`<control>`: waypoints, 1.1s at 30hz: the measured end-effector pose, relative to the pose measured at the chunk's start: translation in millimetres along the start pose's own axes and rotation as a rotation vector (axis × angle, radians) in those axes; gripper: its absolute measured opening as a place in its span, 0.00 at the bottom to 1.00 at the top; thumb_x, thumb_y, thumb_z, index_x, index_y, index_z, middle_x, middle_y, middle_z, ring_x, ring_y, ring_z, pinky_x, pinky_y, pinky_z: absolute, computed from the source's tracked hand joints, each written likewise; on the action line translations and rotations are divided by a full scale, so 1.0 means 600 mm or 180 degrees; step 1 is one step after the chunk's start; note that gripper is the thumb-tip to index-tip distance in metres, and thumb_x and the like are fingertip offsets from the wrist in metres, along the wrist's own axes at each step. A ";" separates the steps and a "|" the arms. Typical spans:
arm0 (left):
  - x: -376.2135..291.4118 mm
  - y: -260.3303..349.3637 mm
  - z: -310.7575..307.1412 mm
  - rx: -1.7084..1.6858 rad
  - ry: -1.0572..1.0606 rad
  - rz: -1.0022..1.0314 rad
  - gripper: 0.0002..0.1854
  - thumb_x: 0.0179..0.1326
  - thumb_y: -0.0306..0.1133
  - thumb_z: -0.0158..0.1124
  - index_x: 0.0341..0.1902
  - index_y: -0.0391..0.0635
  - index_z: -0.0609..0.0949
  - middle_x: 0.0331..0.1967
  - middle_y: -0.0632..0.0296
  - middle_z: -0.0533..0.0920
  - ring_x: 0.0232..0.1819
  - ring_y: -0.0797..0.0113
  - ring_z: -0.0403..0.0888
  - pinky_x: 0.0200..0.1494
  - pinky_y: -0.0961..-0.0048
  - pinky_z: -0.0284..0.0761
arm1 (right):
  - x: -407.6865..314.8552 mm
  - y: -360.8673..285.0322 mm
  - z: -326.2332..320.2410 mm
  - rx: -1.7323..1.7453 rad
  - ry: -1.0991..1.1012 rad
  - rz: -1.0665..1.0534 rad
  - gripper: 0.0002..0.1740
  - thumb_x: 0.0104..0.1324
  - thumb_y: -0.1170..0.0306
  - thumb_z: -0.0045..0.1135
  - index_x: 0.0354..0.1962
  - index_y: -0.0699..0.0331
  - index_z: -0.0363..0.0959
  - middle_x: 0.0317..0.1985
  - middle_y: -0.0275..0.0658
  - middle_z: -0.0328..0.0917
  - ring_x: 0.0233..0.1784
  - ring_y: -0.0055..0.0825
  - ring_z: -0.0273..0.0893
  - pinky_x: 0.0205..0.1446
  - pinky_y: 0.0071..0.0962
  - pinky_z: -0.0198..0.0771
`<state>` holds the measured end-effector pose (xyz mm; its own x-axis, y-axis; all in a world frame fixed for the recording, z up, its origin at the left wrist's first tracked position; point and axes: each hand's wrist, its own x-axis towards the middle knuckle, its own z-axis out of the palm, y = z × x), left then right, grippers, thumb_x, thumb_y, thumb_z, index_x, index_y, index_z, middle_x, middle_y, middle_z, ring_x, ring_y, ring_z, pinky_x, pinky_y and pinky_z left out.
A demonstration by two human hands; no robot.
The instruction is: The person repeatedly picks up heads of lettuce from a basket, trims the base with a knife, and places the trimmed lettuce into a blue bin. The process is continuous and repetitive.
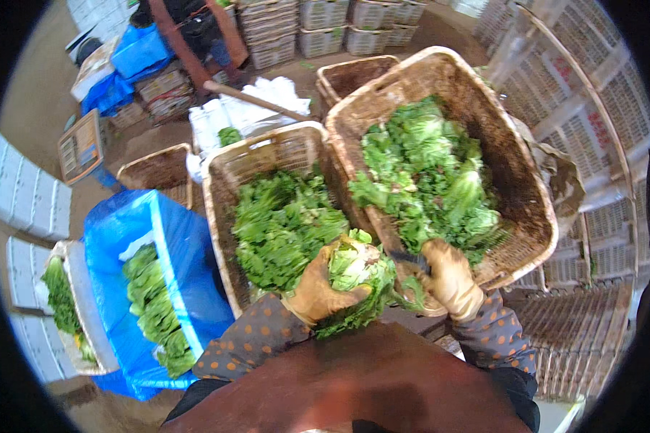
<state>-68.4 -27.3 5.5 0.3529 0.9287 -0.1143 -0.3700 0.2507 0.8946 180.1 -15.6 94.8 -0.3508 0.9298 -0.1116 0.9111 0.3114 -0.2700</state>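
Observation:
My left hand, in a soiled tan glove, holds a head of leafy lettuce with its cut end facing up. To its right, my right hand, gloved too, grips a knife with a dark blade pointing left toward the lettuce; the handle is hidden in the fist. A loose leaf hangs between the two hands. Beyond my left hand stands a dirty plastic crate filled with green leaves. A larger dirty crate beyond my right hand holds lettuce heads and leaves.
On the left, a container lined with blue plastic holds lettuce in a row. White foam boxes stand at far left. Stacked crates line the right. A person in a reddish apron is at the top, near a wooden pole.

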 end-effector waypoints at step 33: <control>-0.074 0.120 -0.057 0.3736 -0.0283 0.0310 0.13 0.68 0.39 0.65 0.49 0.45 0.85 0.42 0.54 0.88 0.38 0.57 0.87 0.43 0.65 0.83 | 0.087 -0.028 0.221 0.5386 -0.2228 -0.0218 0.20 0.73 0.66 0.56 0.57 0.71 0.72 0.52 0.42 0.79 0.51 0.25 0.78 0.53 0.24 0.77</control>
<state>-139.9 -41.2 60.3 0.4427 0.8960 -0.0345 0.6015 -0.2682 0.7525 118.1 1.7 -33.4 -0.7936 0.5439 -0.2727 -0.1220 -0.5813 -0.8045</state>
